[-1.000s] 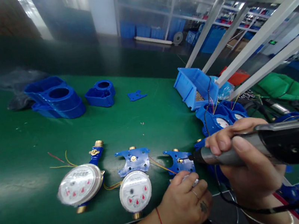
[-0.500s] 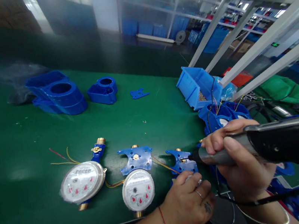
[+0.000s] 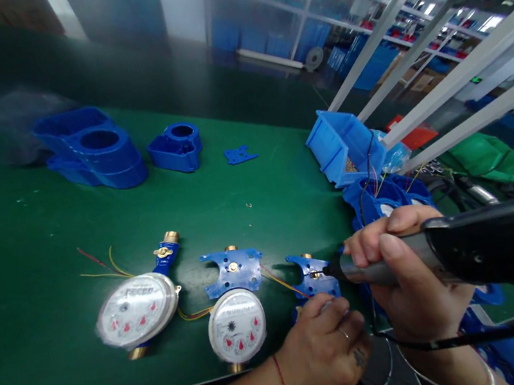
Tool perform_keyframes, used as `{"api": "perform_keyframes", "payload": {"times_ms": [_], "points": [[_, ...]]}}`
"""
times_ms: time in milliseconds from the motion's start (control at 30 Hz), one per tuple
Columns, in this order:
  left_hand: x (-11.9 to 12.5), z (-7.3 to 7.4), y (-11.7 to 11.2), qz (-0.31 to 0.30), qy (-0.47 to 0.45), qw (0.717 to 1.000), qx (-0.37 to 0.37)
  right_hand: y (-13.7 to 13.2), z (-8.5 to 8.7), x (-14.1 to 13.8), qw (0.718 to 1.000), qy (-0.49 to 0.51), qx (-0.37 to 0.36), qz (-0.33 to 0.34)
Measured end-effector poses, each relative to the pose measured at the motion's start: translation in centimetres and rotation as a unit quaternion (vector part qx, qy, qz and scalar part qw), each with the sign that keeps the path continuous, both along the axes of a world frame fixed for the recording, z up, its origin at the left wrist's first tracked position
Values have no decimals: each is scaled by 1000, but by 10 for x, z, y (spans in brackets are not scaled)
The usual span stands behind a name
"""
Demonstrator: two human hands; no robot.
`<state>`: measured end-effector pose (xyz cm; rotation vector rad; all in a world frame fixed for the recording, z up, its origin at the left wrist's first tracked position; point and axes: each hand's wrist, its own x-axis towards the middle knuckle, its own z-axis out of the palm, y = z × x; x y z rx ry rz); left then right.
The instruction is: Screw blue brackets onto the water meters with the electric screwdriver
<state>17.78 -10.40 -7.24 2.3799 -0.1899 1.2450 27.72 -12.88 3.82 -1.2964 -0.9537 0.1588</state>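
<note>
My right hand (image 3: 412, 278) is wrapped round a black and grey electric screwdriver (image 3: 499, 245). Its bit meets the brass fitting in the middle of a blue bracket plate (image 3: 307, 284). Just below that plate, my left hand (image 3: 324, 354) is closed over a water meter, mostly hidden under the fingers; yellow and red wires run in from the left. To the left lies a second water meter (image 3: 237, 329) with a white dial and its own blue plate (image 3: 240, 270) on top. Further left rests a third water meter (image 3: 134, 311), without a plate, its brass wing-shaped fitting showing.
Blue housings (image 3: 104, 148) and a smaller blue housing (image 3: 176, 148) stand at the back of the green table (image 3: 96, 224), near a loose blue plate (image 3: 240, 155). A blue bin (image 3: 342, 146) holds small screws. More blue housings (image 3: 370, 197) with wires sit behind my right hand.
The view has shifted slightly. Both hands keep their hold, and the screwdriver bit stays on the plate's brass fitting.
</note>
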Motion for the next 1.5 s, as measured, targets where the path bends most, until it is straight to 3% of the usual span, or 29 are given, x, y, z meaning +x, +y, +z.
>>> {"api": "perform_keyframes", "payload": {"times_ms": [600,900,1233,1333,1500], "points": [[0,-3,-3,5,-7,1000,-25,-2,-1,-2,1000,2,-4,16],[0,-3,1,-4,14,1000,4,-1,-2,1,999,10,-5,47],[1,0,1,-7,38,998,53,-2,0,13,975,-36,-54,214],[1,1,-2,21,37,997,63,-9,19,10,978,-43,23,202],[15,-2,-4,82,86,987,105,-29,57,1,979,-57,190,35]]}}
